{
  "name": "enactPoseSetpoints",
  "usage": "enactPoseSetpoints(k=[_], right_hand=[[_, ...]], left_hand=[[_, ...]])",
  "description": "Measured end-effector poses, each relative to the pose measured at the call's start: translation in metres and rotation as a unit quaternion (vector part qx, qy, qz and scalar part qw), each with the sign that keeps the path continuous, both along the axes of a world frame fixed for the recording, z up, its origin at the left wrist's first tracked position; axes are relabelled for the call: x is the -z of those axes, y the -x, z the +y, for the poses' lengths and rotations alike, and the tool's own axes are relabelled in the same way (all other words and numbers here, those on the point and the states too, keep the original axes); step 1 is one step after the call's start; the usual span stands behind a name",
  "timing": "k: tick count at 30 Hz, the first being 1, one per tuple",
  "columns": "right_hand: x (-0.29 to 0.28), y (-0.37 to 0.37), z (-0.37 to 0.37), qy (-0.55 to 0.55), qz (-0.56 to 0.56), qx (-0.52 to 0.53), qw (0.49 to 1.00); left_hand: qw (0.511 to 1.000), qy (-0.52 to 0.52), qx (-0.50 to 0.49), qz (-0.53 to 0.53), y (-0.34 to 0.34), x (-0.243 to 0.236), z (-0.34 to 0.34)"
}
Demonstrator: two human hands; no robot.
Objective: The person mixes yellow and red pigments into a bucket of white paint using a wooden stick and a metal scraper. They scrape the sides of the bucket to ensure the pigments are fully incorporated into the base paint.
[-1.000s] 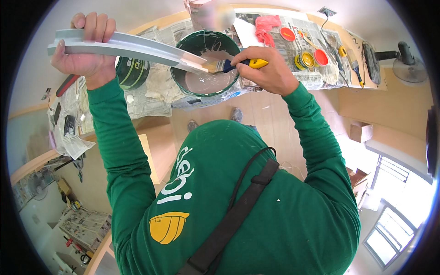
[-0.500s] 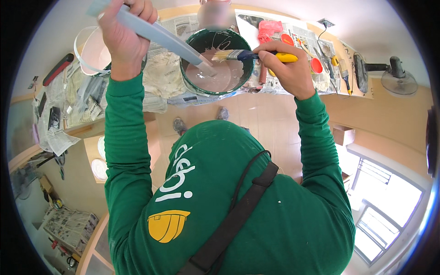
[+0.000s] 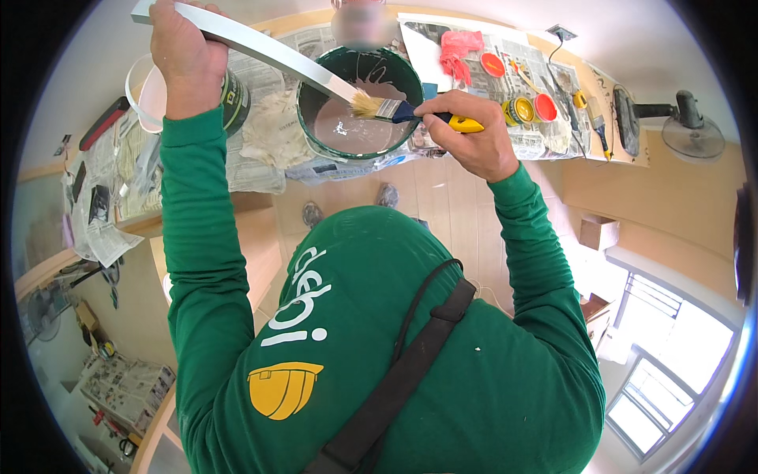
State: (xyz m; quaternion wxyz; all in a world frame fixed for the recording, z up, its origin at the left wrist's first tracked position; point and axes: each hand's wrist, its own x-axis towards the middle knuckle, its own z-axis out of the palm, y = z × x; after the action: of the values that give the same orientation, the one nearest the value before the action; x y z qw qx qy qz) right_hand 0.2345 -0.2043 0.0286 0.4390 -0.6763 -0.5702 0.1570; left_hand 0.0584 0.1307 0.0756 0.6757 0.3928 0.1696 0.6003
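Observation:
My left hand is closed around the upper end of a long, pale grey flat bar, held slanting down over the bucket. Its lower end is coated with paint and hangs above the surface. In my right hand is a paintbrush with a yellow and dark blue handle. Its light bristles are against the coated end of the bar. Below both is a dark green bucket holding pinkish-brown paint, with pale streaks on its inner wall.
Newspaper covers the bench. A white pail and a dark can stand left of a crumpled pale cloth. To the right are a pink-red cloth, a yellow tin, another brush and a fan.
The bar's lower end has risen out of the paint, and my left hand has moved left. My right hand has shifted left and down, bringing the bristles onto the bar's end.

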Motion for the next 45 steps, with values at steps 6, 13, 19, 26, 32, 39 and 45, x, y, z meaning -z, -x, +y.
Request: enactPoseSetpoints(k=[6,13,19,26,32,39,45], right_hand=[[-0.018,-0.007,-0.004,0.054,0.021,0.027,0.998],[-0.050,-0.001,0.060,0.185,-0.160,0.015,0.969],[-0.015,0.000,0.119,0.145,-0.339,-0.101,0.924],[-0.007,0.004,0.132,0.265,-0.360,-0.133,0.885],[0.000,0.006,0.134,0.306,-0.382,-0.128,0.863],[-0.041,0.030,0.133,0.298,-0.392,-0.097,0.865],[-0.026,0.023,0.117,0.281,-0.257,-0.064,0.923]], left_hand=[[0.998,-0.006,-0.042,-0.047,-0.001,-0.001,-0.013],[0.955,-0.274,-0.062,0.093,0.033,0.003,-0.097],[0.966,-0.257,0.023,0.030,0.034,0.011,-0.120],[0.960,-0.272,-0.032,0.050,0.025,0.021,-0.113],[0.954,-0.277,-0.056,0.100,0.023,0.026,-0.117],[0.952,-0.273,-0.086,0.111,0.020,0.038,-0.118],[0.946,-0.285,-0.077,0.135,0.016,0.042,-0.121]])
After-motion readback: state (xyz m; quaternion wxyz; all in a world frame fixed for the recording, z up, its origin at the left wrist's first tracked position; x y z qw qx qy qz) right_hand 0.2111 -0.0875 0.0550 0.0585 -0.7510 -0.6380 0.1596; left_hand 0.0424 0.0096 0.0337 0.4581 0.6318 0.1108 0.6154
